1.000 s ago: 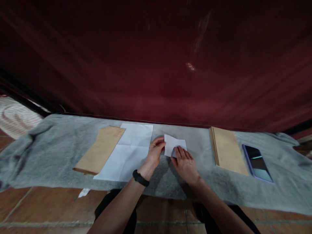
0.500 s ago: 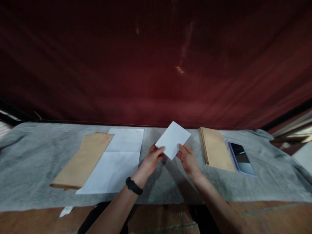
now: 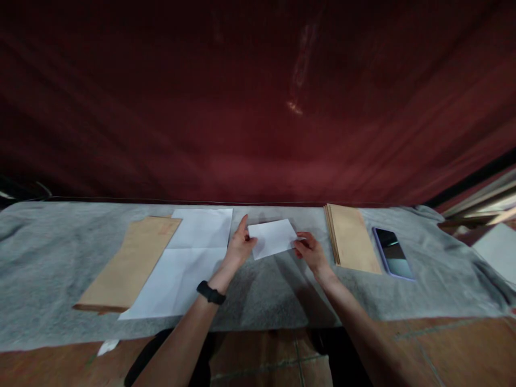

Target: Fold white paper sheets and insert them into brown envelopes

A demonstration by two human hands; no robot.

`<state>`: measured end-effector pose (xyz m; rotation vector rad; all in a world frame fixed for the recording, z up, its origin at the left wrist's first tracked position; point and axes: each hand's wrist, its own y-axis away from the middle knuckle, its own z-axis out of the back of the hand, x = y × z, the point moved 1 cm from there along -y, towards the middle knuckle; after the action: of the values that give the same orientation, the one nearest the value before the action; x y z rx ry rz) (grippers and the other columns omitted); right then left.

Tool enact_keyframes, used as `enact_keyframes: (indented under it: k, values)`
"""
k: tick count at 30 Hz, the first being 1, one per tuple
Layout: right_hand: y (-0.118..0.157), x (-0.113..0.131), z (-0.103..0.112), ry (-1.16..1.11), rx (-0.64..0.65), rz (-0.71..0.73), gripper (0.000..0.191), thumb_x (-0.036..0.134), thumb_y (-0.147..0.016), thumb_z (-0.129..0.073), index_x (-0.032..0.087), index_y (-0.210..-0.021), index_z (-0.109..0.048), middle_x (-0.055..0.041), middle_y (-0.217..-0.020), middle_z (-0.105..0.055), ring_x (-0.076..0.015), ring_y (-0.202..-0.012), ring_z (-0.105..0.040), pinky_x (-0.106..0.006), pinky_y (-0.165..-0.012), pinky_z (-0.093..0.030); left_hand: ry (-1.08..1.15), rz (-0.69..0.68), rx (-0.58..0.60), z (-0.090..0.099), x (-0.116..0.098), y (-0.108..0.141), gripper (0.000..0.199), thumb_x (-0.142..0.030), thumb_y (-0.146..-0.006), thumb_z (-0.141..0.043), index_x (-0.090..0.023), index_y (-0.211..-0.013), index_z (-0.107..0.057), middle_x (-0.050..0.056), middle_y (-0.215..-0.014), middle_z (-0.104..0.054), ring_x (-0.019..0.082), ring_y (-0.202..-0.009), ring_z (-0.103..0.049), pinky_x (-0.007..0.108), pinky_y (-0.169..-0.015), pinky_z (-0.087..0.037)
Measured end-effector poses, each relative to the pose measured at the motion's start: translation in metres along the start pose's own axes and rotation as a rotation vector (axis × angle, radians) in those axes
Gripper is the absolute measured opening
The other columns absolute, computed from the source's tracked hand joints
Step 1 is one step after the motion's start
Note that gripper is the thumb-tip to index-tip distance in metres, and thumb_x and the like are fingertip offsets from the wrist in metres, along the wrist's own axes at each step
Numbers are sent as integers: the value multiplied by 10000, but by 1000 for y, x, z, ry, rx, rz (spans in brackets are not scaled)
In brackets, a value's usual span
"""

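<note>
A small folded sheet of white paper [image 3: 274, 238] is held between my two hands, low over the grey cloth. My left hand [image 3: 241, 244] pinches its left edge with the thumb on top and the index finger stretched up beside it. At the paper's right edge, my right hand [image 3: 310, 250] grips the corner between thumb and fingers. A dark band [image 3: 210, 293] circles my left wrist. Larger white sheets [image 3: 193, 269] with a crease lie flat to the left of my left hand, partly under brown envelopes [image 3: 133, 263].
A stack of brown envelopes [image 3: 352, 239] lies right of my right hand, with a phone in a purple case [image 3: 393, 252] beside it. Grey cloth [image 3: 258, 306] covers the surface. A dark red wall or curtain [image 3: 258, 107] rises behind. A white scrap [image 3: 108, 346] is on the tiled floor.
The small paper has turned from a tilted diamond to nearly level and sits slightly lower. My left hand has moved to its left edge, its index finger now raised.
</note>
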<state>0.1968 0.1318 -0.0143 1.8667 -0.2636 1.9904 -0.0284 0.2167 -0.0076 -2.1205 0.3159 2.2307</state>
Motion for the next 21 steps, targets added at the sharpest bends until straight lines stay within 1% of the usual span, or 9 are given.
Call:
enact_keyframes:
  k: [2, 5, 7, 9, 13, 15, 17, 19, 21]
  values:
    - [3, -4, -1, 207, 28, 76, 415, 472, -774, -613, 198, -1085, -587, 53, -590, -606, -170, -522, -577, -279, -518, -438, -88, -69, -81, 0, -1, -2, 922, -90, -663, -687, -196, -1536, -407, -95, -664, -533, 104, -596, -505, 216, -637, -432]
    - [13, -6, -3, 639, 35, 190, 373, 373, -885, -532, 197, -1211, -581, -6, -695, -688, -220, -642, -665, -317, -604, -471, -256, -154, -176, 0, -2, -3, 854, -76, -670, -688, -236, -1484, -487, -49, -789, -588, 127, -682, -544, 255, -737, -485]
    - [20, -4, -4, 910, 22, 226, 370, 332, -938, -505, 198, -1275, -576, -45, -766, -726, -253, -716, -703, -343, -658, -492, -393, -193, -173, -1, 0, -3, 840, -61, -685, -668, -228, -1488, -483, -7, -891, -616, 154, -755, -576, 291, -803, -509]
    - [25, 0, -5, 1093, 9, 262, 361, 309, -971, -485, 187, -1298, -580, -82, -853, -746, -269, -786, -719, -361, -720, -510, -534, -227, -145, -2, 2, -1, 826, -53, -723, -629, -209, -1514, -448, 37, -982, -627, 189, -843, -606, 330, -867, -520]
    - [26, 9, -14, 1183, -4, 452, 364, 311, -1028, -421, 163, -1309, -600, -143, -1133, -725, -279, -1044, -686, -400, -917, -512, -738, -288, -106, -6, -1, 8, 779, -49, -813, -528, -210, -1559, -373, 95, -1135, -622, 232, -988, -633, 366, -954, -516]
    - [28, 10, -23, 1145, 46, 580, 412, 327, -1057, -367, 169, -1378, -572, -145, -1321, -664, -268, -1210, -624, -415, -1024, -481, -797, -299, -93, -9, -4, 15, 757, -48, -841, -490, -213, -1567, -351, 116, -1236, -602, 234, -1029, -645, 365, -966, -518]
    - [31, 6, -33, 1123, 124, 688, 458, 329, -1073, -328, 183, -1466, -511, -125, -1508, -538, -253, -1377, -507, -430, -1127, -415, -839, -296, -81, -12, -7, 21, 730, -47, -863, -461, -213, -1565, -347, 135, -1346, -563, 237, -1078, -653, 365, -977, -520]
    - [36, 1, -42, 1153, 181, 736, 487, 327, -1076, -319, 185, -1523, -454, -107, -1607, -420, -251, -1476, -389, -454, -1189, -347, -879, -294, -77, -15, -9, 25, 691, -36, -879, -425, -199, -1549, -370, 154, -1440, -517, 250, -1179, -633, 374, -1022, -503]
    - [39, -5, -46, 1208, 206, 740, 499, 323, -1077, -324, 182, -1543, -431, -100, -1633, -375, -253, -1505, -340, -470, -1211, -312, -906, -303, -84, -16, -10, 27, 642, -19, -893, -376, -169, -1516, -421, 172, -1508, -475, 273, -1324, -552, 409, -1104, -449]
